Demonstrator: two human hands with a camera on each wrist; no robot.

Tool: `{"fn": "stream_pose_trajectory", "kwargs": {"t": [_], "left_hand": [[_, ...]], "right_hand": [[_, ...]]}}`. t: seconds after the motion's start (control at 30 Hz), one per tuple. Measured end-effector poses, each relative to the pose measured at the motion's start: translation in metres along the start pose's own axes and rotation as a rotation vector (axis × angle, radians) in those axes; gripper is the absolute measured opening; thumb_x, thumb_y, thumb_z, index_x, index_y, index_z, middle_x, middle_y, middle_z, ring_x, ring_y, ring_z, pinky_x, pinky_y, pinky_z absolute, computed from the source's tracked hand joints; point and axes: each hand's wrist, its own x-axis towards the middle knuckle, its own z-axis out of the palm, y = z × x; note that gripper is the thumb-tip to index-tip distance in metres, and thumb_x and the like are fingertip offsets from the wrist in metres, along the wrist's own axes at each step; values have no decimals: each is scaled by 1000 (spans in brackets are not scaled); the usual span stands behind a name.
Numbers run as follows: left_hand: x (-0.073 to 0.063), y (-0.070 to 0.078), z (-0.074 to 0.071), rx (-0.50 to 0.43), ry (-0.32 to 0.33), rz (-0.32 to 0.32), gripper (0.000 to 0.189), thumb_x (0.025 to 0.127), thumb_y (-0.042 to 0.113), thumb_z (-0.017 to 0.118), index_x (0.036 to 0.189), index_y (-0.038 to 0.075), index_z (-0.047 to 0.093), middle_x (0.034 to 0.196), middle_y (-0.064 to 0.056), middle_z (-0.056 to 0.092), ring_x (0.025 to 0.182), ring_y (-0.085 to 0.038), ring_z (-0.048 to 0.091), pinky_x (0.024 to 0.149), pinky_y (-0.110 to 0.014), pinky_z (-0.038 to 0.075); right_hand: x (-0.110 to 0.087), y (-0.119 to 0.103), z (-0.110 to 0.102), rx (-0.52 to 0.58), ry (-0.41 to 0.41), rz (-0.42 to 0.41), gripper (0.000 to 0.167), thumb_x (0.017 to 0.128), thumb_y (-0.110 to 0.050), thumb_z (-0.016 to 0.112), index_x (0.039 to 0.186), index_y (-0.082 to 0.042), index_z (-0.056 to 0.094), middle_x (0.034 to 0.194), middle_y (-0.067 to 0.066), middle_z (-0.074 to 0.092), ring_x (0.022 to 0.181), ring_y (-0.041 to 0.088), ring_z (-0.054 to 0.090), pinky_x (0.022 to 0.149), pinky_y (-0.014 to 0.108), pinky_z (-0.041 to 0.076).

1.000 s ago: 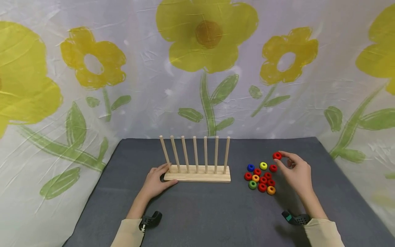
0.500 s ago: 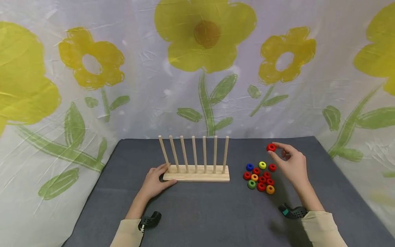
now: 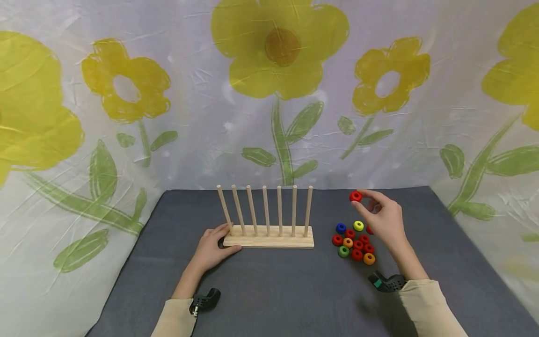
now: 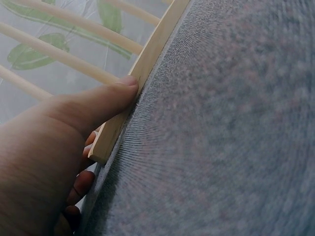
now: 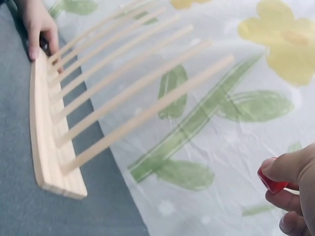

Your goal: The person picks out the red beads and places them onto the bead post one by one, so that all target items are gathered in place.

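My left hand (image 3: 212, 249) grips the left end of a pale wooden peg rack (image 3: 269, 242), which has several upright pegs in a row. In the left wrist view the thumb (image 4: 110, 98) presses the long edge of the base, with fingers curled around its end. Between thumb and fingertips, my right hand (image 3: 386, 219) pinches a red bead (image 3: 353, 200) with a hole. It is raised, to the right of the rack's pegs and behind the loose beads. In the right wrist view the red bead (image 5: 271, 183) is partly covered by the thumb.
Several loose beads lie on the dark grey table (image 3: 273, 290) right of the rack: mostly red, with a blue bead (image 3: 340, 231), a yellow bead (image 3: 358, 229), a green bead (image 3: 343, 255) and two orange ones. A flower-printed cloth (image 3: 202, 117) hangs behind the table.
My right hand has moved left and farther up in the head view with the red bead, now overlapping one loose red bead. My left hand stays on the rack.
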Motion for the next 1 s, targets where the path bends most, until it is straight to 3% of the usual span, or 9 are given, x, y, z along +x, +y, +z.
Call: {"fn": "stream_pose_trajectory", "kwargs": {"t": [0.57,0.8,1.0], "left_hand": [[2,-1,0,8,6,-3,86,85,58,77,150,8,52,153,-14,46,122,-36,45,99,-61,37],[1,1,0,-7,1,-38,90,83,56,80,151,4,50,153,-14,46,119,-34,48,98,-57,40],[2,-1,0,-15,8,-37,92,82,55,81,150,2,49,152,-15,47,123,-39,50,101,-57,40]], "right_hand": [[10,-21,20,63,-14,-4,32,92,-23,80,120,-10,76,75,1,61,51,23,40,49,30,30],[14,-28,24,71,-22,-10,33,92,-27,80,121,-12,76,74,0,59,52,21,38,50,32,30],[21,-36,27,89,-22,-24,33,92,-25,81,121,-10,76,72,1,57,51,25,37,49,32,29]]}}
